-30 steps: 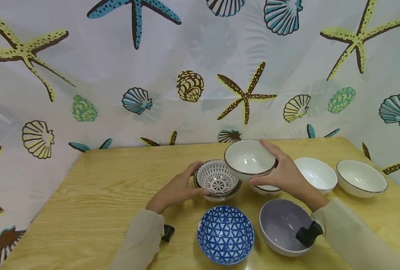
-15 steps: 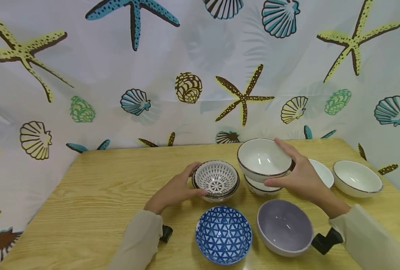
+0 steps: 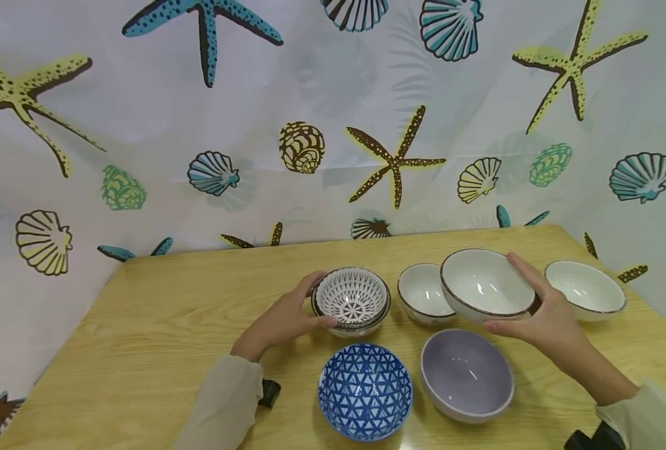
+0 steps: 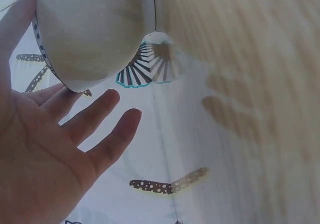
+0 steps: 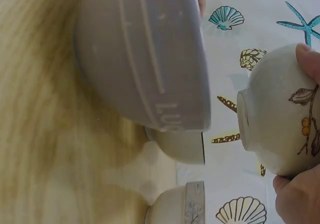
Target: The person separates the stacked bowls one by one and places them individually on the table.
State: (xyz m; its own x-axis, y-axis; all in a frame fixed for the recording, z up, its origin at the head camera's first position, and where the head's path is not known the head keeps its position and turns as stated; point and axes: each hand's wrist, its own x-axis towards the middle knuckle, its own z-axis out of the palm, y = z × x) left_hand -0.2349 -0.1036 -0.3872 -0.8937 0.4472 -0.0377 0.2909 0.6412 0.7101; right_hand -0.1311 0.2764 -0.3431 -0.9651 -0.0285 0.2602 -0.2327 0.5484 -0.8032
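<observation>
My left hand [image 3: 282, 322] sits at the left side of a small stack of bowls [image 3: 351, 300] with black-and-white patterned insides. Its thumb lies at the near rim and its fingers at the far left; in the left wrist view the lower fingers [image 4: 112, 134] spread away from a bowl [image 4: 95, 29]. My right hand [image 3: 552, 328] grips a white bowl [image 3: 487, 281] with a dark rim by its right side, thumb below and fingers on the far rim. This bowl is raised over the table, and the right wrist view shows leaves and berries painted outside.
A white bowl [image 3: 423, 290] stands between the stack and the held bowl. Another white bowl [image 3: 586, 290] is at the far right, partly behind my hand. Nearer are a blue patterned bowl [image 3: 365, 392] and a purple bowl [image 3: 467, 375]. A seashell-print cloth [image 3: 243, 94] hangs behind the table.
My right hand has carried the white bowl rightward, uncovering the white bowl beside the stack and now hiding another white bowl. My left hand has stayed at the stack.
</observation>
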